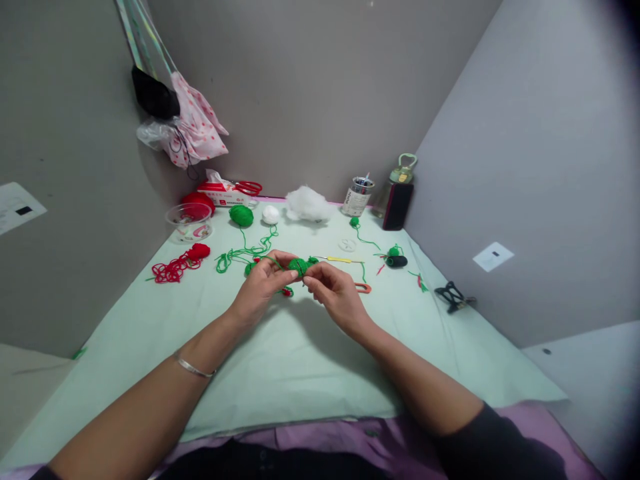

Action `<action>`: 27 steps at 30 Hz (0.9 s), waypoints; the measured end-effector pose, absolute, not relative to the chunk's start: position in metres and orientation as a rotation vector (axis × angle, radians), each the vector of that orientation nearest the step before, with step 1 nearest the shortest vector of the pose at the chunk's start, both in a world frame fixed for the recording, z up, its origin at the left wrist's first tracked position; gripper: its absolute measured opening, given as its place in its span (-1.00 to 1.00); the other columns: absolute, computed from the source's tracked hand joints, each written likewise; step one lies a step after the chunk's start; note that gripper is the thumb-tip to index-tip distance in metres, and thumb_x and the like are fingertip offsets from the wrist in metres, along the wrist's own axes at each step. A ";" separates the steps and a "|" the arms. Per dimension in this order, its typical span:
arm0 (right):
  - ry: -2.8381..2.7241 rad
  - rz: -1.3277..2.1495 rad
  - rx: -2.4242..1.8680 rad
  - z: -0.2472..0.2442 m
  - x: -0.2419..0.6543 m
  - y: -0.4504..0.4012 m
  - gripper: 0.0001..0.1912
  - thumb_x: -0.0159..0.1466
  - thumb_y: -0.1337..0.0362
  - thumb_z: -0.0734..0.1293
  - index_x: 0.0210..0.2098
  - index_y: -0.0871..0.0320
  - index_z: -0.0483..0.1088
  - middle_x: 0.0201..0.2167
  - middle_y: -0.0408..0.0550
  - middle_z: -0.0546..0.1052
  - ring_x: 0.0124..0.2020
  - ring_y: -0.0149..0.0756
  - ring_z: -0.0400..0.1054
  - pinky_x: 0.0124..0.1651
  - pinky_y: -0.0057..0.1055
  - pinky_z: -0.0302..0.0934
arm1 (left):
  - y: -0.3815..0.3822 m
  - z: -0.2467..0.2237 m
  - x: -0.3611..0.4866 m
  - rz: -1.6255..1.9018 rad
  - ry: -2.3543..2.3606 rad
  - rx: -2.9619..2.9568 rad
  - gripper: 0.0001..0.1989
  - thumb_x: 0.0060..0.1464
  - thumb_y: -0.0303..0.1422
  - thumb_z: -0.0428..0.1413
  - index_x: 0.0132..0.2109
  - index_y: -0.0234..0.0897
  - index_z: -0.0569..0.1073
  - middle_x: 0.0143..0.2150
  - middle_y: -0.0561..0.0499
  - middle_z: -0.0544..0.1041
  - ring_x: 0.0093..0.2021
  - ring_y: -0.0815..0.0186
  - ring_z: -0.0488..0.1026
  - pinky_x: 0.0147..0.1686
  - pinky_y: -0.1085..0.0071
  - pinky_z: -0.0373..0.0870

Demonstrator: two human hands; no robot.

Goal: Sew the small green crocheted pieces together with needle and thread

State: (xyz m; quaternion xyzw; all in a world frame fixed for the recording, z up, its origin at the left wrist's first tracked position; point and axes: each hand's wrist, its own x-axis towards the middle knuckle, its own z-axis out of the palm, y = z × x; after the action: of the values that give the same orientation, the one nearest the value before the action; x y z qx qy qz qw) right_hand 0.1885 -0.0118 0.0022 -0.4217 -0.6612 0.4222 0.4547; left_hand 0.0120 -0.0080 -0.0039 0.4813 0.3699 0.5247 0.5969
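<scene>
My left hand [266,279] is closed around a small green crocheted piece [298,267], holding it above the table. At its lower right side, the thumb and fingers of my right hand [333,290] are pinched together. A thin dark thread runs across the green piece to those fingertips; its end is too small to make out. Beneath and behind my hands lie more green and red crocheted bits, partly hidden. A crochet hook [340,259] with a yellow handle rests just beyond my right hand. An orange ring-shaped tool [363,288] lies beside that hand, partly covered.
At the left are red yarn [175,265], a clear tub [189,230] and a green yarn ball [241,215]. White stuffing [307,204], a can of pens [357,198], a bottle [404,170] and a phone [399,207] stand behind. A black spool [397,262] and clip [454,297] lie right.
</scene>
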 end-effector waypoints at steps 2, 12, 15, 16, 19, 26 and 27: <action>-1.560 1.201 -1.032 0.002 0.190 -0.008 -0.79 0.23 0.16 0.41 -0.37 0.14 0.35 -0.54 -0.21 0.42 -0.56 -0.44 0.27 -0.46 -0.45 0.18 | -0.007 -0.007 0.013 1.240 0.899 1.221 -0.67 0.02 -0.28 0.31 -0.08 -0.24 0.46 -0.20 0.05 0.50 -0.20 0.33 0.49 -0.25 0.41 0.44; -1.791 0.805 -1.081 0.001 0.194 -0.011 -0.92 0.33 0.23 0.32 -0.25 0.10 0.38 -0.42 -0.13 0.51 -0.40 -0.34 0.44 -0.29 -0.37 0.31 | -0.006 -0.017 0.018 1.249 0.992 1.528 -0.75 0.06 -0.34 0.23 -0.08 -0.24 0.46 -0.18 0.01 0.47 -0.14 0.26 0.47 -0.18 0.33 0.46; -1.861 0.611 -1.087 0.005 0.197 -0.010 -0.93 0.30 0.28 0.34 -0.32 0.12 0.45 -0.38 -0.09 0.50 -0.44 -0.39 0.34 -0.35 -0.41 0.23 | -0.007 -0.017 0.019 1.222 0.987 1.575 -0.77 0.05 -0.37 0.22 -0.10 -0.23 0.48 -0.17 0.01 0.47 -0.13 0.27 0.46 -0.11 0.32 0.43; -1.833 0.639 -1.072 0.008 0.199 -0.009 -0.92 0.28 0.27 0.36 -0.35 0.12 0.45 -0.38 -0.09 0.50 -0.46 -0.41 0.31 -0.38 -0.42 0.22 | -0.007 -0.017 0.019 1.203 0.985 1.578 -0.77 0.05 -0.37 0.22 -0.10 -0.22 0.49 -0.16 0.00 0.48 -0.13 0.26 0.46 -0.11 0.32 0.42; -1.615 1.015 -1.002 0.020 0.208 -0.006 -0.81 0.28 0.14 0.38 -0.31 0.12 0.39 -0.38 -0.11 0.50 -0.53 -0.43 0.33 -0.49 -0.47 0.19 | -0.009 -0.016 0.020 1.121 0.986 1.587 -0.76 0.05 -0.36 0.22 -0.08 -0.21 0.50 -0.14 -0.02 0.49 -0.12 0.24 0.48 -0.13 0.32 0.41; -1.270 1.292 -0.878 0.044 0.229 0.002 -0.57 0.19 -0.07 0.46 -0.24 0.05 0.24 -0.50 -0.24 0.46 -0.45 -0.35 0.49 -0.33 -0.41 0.41 | -0.010 -0.013 0.018 1.016 0.990 1.573 -0.73 0.00 -0.39 0.23 -0.09 -0.20 0.51 -0.19 0.00 0.54 -0.20 0.24 0.49 -0.14 0.30 0.39; -1.248 1.236 -0.855 0.045 0.229 0.002 -0.57 0.19 -0.07 0.46 -0.25 0.05 0.24 -0.50 -0.25 0.45 -0.44 -0.35 0.49 -0.31 -0.40 0.41 | -0.009 -0.012 0.018 1.016 0.980 1.561 -0.72 -0.01 -0.39 0.24 -0.09 -0.21 0.52 -0.20 0.00 0.54 -0.20 0.25 0.48 -0.13 0.30 0.38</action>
State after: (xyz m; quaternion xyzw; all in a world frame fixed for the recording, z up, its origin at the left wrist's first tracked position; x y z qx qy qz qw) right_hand 0.2294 0.0021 0.0445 -0.3628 -0.5293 0.5244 0.5596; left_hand 0.0177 -0.0095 -0.0122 0.6442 0.4046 0.4193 0.4955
